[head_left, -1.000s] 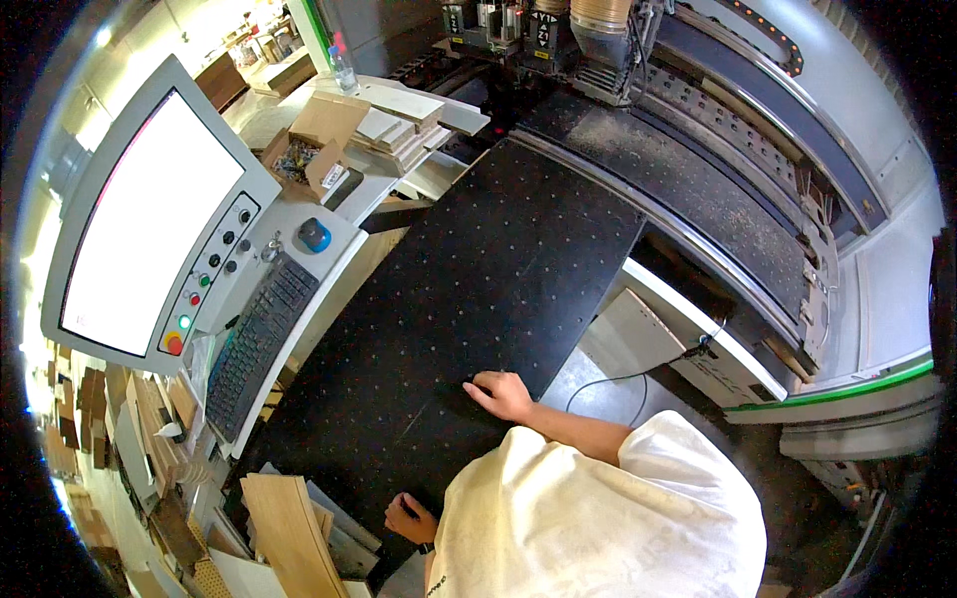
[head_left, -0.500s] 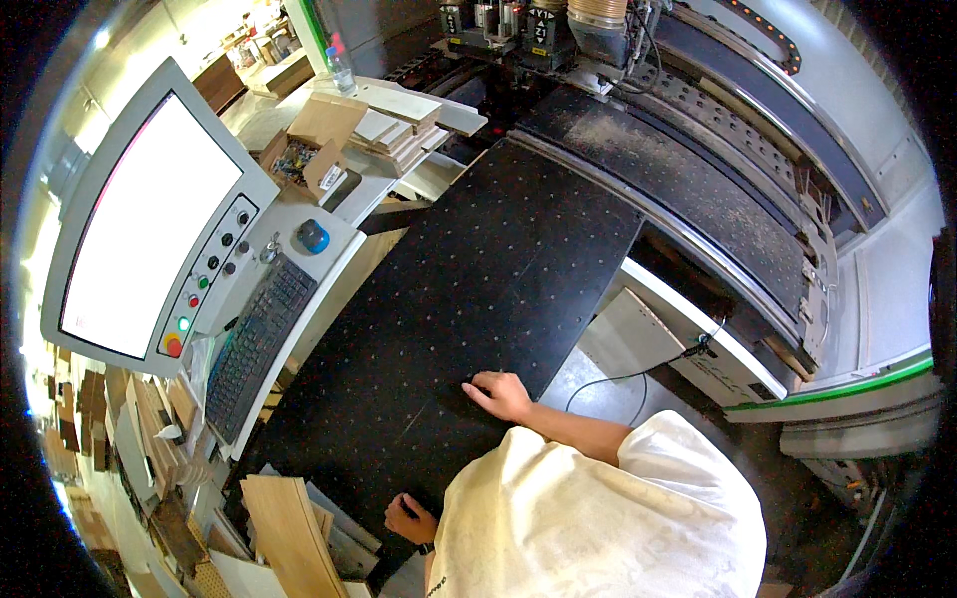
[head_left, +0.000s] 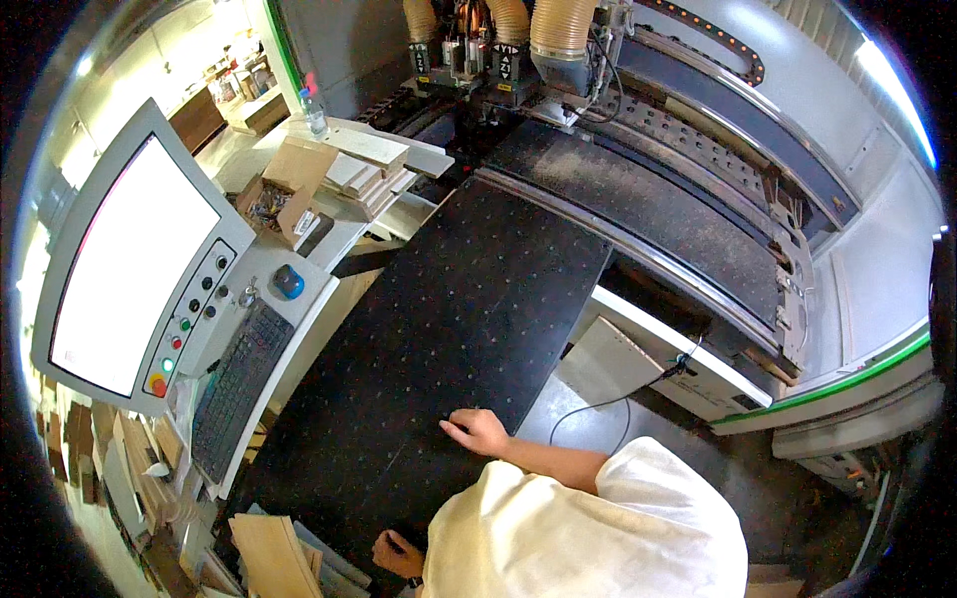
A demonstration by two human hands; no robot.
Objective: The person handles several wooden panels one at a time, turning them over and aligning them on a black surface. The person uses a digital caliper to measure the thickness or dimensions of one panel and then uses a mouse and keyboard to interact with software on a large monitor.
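My right hand (head_left: pixel 477 433) rests on the black dotted table (head_left: pixel 454 299), its fingers bent a little and the thumb apart, with nothing visible in it. Lower down, my left hand (head_left: pixel 397 553) lies at the table's near end, its fingers curled inward around no visible object. Part of that hand is hidden by my cream shirt (head_left: pixel 598 538). Several pale wooden boards (head_left: pixel 271 558) stand just left of my left hand.
A control panel with a bright screen (head_left: pixel 135 264), a keyboard (head_left: pixel 239 389) and a blue mouse (head_left: pixel 288 281) stand at the left. Behind them are an open cardboard box (head_left: pixel 284 199) and stacked boards (head_left: pixel 364 179). A machine bed (head_left: pixel 648 209) lies beyond the table, under hoses (head_left: pixel 560 28).
The view has tilted up slightly, so the table and both hands appear lower. Both hands keep the same places on the table.
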